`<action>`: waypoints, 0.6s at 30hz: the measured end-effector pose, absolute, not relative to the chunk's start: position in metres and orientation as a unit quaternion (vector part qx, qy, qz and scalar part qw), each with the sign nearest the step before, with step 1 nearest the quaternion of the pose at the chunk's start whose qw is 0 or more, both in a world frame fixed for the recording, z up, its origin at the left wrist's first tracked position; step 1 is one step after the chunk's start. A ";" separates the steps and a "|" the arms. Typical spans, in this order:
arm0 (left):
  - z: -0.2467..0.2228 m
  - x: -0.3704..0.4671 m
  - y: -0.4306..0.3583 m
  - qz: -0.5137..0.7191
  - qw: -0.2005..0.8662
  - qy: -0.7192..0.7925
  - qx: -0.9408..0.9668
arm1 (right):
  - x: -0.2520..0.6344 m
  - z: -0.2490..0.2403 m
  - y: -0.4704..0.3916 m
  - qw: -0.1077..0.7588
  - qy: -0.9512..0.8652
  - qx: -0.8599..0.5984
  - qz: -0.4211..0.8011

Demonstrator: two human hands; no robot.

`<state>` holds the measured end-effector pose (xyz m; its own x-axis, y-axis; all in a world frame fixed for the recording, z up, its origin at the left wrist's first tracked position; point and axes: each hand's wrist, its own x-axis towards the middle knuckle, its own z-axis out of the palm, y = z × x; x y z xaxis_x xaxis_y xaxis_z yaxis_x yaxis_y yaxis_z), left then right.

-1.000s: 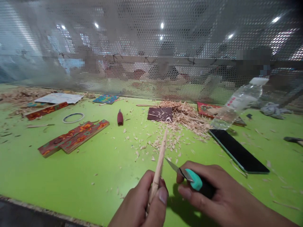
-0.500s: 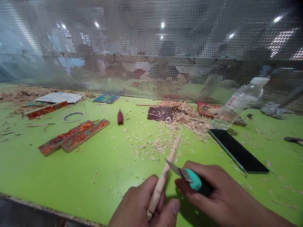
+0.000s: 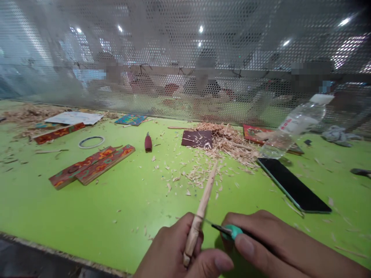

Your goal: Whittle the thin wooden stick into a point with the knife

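A pale carved wooden stick (image 3: 207, 193) points up and away from me, its lower end held in my left hand (image 3: 176, 247). Close beside it, my right hand (image 3: 261, 239) grips a knife (image 3: 231, 231) with a teal and black handle. The thin blade reaches left to the stick, near my left thumb and fingers, and is seen almost edge-on. Shavings (image 3: 228, 143) lie heaped beyond the stick's tip, partly around a dark brown square piece (image 3: 197, 139).
On the green table (image 3: 116, 231) lie a phone (image 3: 294, 185), a tilted plastic bottle (image 3: 295, 127), painted wooden strips (image 3: 92, 166), a tape ring (image 3: 91, 142) and a red-handled knife (image 3: 148, 143). Behind stands a perforated screen (image 3: 162, 85), with blurred people beyond it.
The knife has moved down along the stick toward my left hand, and its blade has turned edge-on. My right thumb now shows on top of the handle. My left thumb has shifted right.
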<state>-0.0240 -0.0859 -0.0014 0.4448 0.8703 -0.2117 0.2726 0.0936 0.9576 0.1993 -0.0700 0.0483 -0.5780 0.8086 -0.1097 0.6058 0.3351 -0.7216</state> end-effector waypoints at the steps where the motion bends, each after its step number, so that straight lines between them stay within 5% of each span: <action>1: -0.002 -0.024 -0.085 0.258 0.580 0.460 0.620 | 0.199 0.049 -0.069 0.120 -0.813 -0.431 0.372; 18: -0.002 -0.022 -0.084 0.257 0.552 0.476 0.635 | 0.196 0.046 -0.070 0.093 -0.830 -0.436 0.336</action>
<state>-0.0223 -0.0841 -0.0022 0.4152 0.8879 -0.1981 0.3204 0.0611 0.9453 0.1959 -0.0699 0.0456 -0.6035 0.7852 -0.1389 0.6604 0.3945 -0.6389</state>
